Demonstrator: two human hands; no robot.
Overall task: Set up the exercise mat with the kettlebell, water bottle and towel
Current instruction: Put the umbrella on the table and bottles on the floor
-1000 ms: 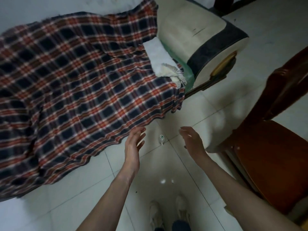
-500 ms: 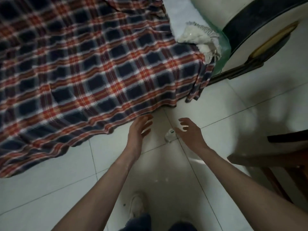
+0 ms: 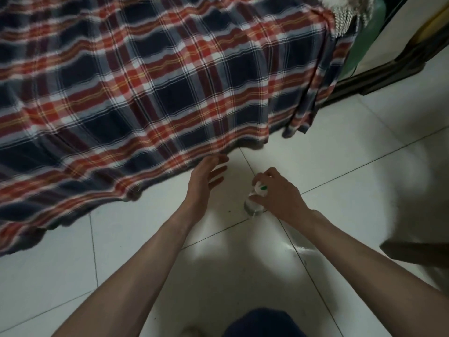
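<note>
At centre right of the frame, my right hand (image 3: 277, 193) is now curling around the bottle (image 3: 255, 205), which it was only approaching half a second ago. My left hand (image 3: 204, 181) is hovering open beside the plaid cloth (image 3: 145, 81). I judge the bottle is ready for lifting.

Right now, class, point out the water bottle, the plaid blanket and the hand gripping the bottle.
water bottle (image 3: 254, 207): head view, clear lower body below the fingers.
plaid blanket (image 3: 150, 88): head view, middle of the draped cloth.
right hand (image 3: 277, 193): head view, back of the hand.

Both bare forearms are extended forward and down.
The left hand (image 3: 204, 178) is held flat, fingers straight; the right hand (image 3: 277, 193) is curled round a water bottle (image 3: 255, 203).
</note>
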